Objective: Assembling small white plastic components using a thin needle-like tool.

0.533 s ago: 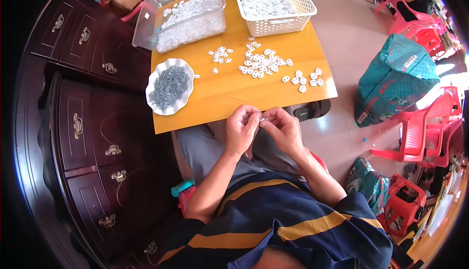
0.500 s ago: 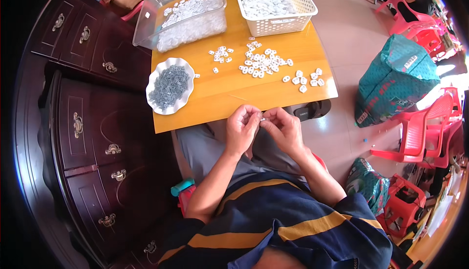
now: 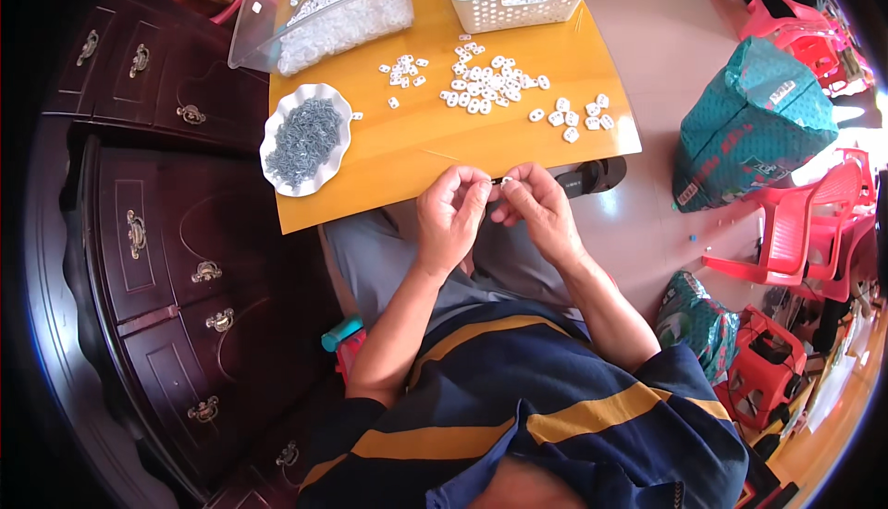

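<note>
A yellow wooden surface [image 3: 518, 144] lies just beyond the fingers. Left of them stands a dark carved cabinet [image 3: 176, 259] with brass handles. To their right a pale, glossy tiled floor [image 3: 647, 47] catches bright daylight, with red plastic chairs [image 3: 805, 232] farther right.

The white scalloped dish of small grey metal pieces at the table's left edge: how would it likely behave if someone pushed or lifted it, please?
The white scalloped dish looks shallow and heaped with small grey metal pieces, so it is probably heavy for its size. It overhangs the edge of the yellow table, so a push leftward might tip it. The loose pieces would likely spill if it tilted.
</note>
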The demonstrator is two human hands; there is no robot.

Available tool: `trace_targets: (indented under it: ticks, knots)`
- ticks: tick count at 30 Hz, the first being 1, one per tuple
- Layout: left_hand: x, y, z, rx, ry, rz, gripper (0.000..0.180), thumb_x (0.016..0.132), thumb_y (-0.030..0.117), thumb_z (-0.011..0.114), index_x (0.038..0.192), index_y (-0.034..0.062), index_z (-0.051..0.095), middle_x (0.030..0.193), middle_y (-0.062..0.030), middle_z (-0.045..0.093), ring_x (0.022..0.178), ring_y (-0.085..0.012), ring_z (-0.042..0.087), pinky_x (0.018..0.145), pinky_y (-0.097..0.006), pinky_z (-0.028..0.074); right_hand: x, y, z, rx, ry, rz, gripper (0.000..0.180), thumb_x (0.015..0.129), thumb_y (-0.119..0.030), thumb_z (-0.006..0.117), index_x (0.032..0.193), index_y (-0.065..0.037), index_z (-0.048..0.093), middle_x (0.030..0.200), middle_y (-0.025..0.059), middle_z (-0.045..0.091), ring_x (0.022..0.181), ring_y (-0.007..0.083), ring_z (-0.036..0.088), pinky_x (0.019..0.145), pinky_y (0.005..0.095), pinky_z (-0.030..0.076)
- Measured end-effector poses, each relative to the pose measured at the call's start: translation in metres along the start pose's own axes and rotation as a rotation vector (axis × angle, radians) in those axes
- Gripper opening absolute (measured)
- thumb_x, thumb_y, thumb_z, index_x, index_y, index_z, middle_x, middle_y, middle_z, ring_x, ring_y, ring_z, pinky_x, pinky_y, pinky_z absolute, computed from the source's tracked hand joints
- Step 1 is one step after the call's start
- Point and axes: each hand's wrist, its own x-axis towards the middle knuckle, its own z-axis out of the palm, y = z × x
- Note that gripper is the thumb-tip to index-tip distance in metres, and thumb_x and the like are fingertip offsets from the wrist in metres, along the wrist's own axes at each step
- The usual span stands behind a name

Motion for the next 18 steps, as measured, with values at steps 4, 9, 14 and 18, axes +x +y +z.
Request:
trace_targets:
  ticks: [4, 9, 14, 18]
  knots:
    - [0.004, 0.005, -0.004, 0.197, -0.040, 0.147, 0.002, 0.095, 0.000, 0.065, 0.095, -0.0012, 0.063, 0.084, -0.0055, 0.064, 0.067, -0.0124, 0.063, 0.063, -0.026, 0.051, 0.002, -0.001, -0.005, 0.030, 0.014, 0.006, 0.013, 0.104, -0.017, 0.061, 0.108, -0.005, 0.064, 0.096, 0.0023, 0.070, 0.076, 0.0074, 0.062, 0.069, 0.0220, 0.050]
    - [0.004, 0.008, -0.004, 0.267, -0.066, 0.147, 0.002, 0.094, -0.001, 0.065, 0.094, -0.0007, 0.063, 0.083, -0.0076, 0.062, 0.066, -0.0158, 0.063, 0.061, -0.028, 0.050, 0.000, -0.004, -0.004, 0.029, 0.045, 0.023, 0.014, 0.101, -0.015, 0.066, 0.106, -0.002, 0.067, 0.090, -0.0006, 0.067, 0.075, 0.0040, 0.060, 0.068, 0.0199, 0.050]
    - [0.006, 0.012, -0.004, 0.317, -0.095, 0.173, 0.003, 0.094, -0.001, 0.064, 0.093, -0.0007, 0.062, 0.083, -0.0088, 0.062, 0.066, -0.0178, 0.062, 0.062, -0.030, 0.050, 0.000, -0.003, -0.005, 0.002, 0.051, 0.013, 0.015, 0.100, -0.013, 0.068, 0.108, -0.001, 0.067, 0.090, -0.0005, 0.068, 0.075, 0.0040, 0.060, 0.068, 0.0196, 0.051]
    - [0.006, 0.013, -0.004, 0.291, -0.109, 0.135, 0.003, 0.094, 0.000, 0.065, 0.094, -0.0006, 0.062, 0.083, -0.0090, 0.062, 0.066, -0.0183, 0.062, 0.062, -0.031, 0.050, 0.001, -0.002, -0.006, -0.001, 0.045, 0.000, 0.014, 0.100, -0.013, 0.069, 0.107, -0.002, 0.068, 0.092, 0.0004, 0.070, 0.077, 0.0043, 0.061, 0.068, 0.0197, 0.051]
